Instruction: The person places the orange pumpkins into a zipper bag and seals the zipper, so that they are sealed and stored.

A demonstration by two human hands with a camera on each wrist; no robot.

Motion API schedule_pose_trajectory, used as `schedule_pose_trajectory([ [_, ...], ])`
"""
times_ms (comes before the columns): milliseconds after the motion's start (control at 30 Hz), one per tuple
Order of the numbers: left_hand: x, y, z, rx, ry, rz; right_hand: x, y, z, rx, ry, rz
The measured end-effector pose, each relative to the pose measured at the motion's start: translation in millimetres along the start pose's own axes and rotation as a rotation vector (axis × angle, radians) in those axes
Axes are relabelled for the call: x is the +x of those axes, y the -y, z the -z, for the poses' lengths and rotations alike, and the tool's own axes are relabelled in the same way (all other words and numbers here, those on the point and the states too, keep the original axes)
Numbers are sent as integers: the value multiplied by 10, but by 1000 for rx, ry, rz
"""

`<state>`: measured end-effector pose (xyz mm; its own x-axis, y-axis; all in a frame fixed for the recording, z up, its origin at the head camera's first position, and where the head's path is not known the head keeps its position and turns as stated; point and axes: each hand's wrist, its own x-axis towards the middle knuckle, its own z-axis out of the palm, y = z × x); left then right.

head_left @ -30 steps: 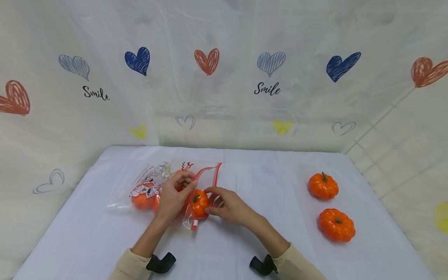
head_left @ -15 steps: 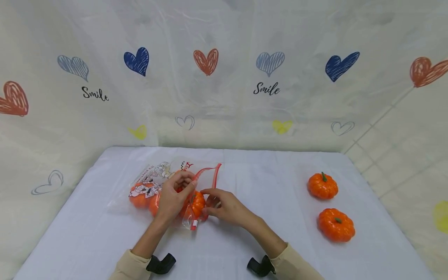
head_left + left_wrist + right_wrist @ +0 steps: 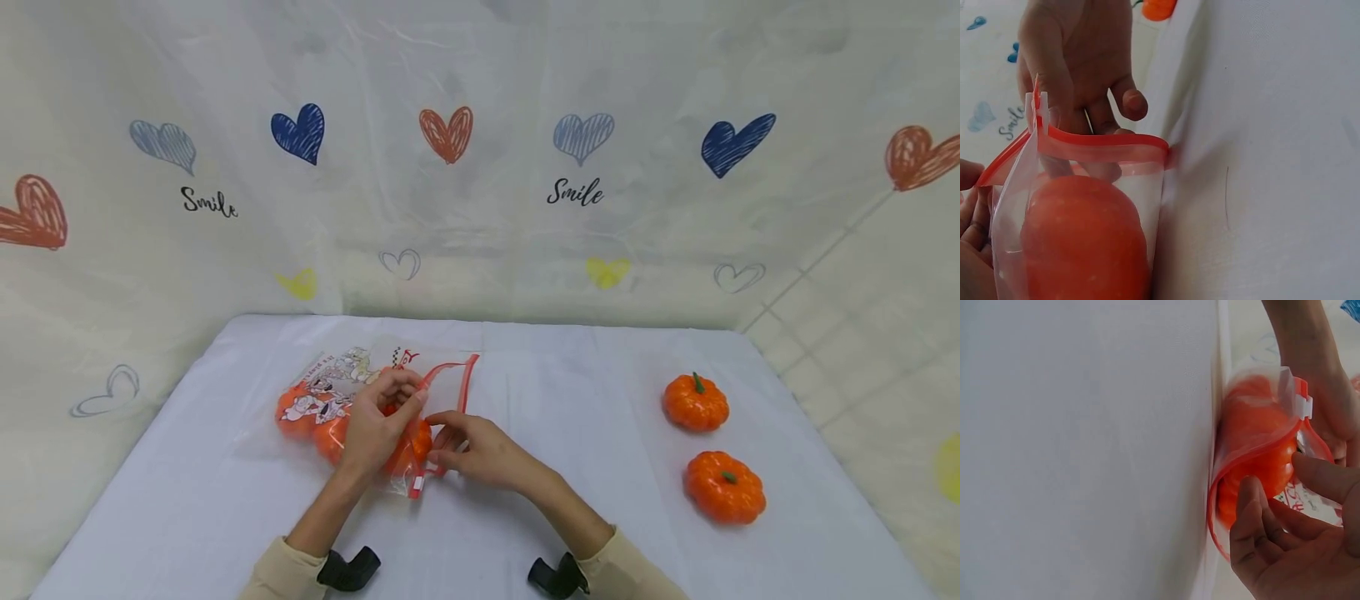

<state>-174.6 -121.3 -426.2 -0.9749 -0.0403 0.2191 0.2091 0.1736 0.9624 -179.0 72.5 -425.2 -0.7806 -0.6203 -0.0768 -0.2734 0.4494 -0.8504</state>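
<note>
A clear zip bag [image 3: 352, 367] with red zip strips and cartoon print lies left of the middle, several orange pumpkins [image 3: 296, 421] inside it. My left hand [image 3: 377, 423] pinches one edge of its mouth between thumb and fingers, holding the mouth apart. Just within the mouth sits another orange pumpkin [image 3: 1263, 472]. My right hand [image 3: 487, 450] has thumb and fingertips on this pumpkin's outer end, reaching past the red strip. A white slider [image 3: 1304, 407] shows at the zip's near end. Film and fingers hide part of the pumpkin.
Two orange pumpkins with green stems stand on the right of the white-covered table: one farther back [image 3: 694, 403], one nearer [image 3: 726, 488]. Behind the table hangs a pale curtain [image 3: 495, 225] printed with hearts and "Smile".
The right hand has moved slightly left and nearer, carrying the pumpkin deeper into the bag. The pumpkins inside have shifted a little. The left hand stays at the bag's mouth.
</note>
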Motion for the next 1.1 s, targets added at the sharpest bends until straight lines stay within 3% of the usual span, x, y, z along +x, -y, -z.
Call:
schedule_pose_trajectory([
  [800, -9, 18, -18, -51, -31, -10, -15, 46, -36, 21, 68, 20],
  [1100, -6, 7, -18, -73, -28, -1, -84, 3, 75, 17, 61, -3],
])
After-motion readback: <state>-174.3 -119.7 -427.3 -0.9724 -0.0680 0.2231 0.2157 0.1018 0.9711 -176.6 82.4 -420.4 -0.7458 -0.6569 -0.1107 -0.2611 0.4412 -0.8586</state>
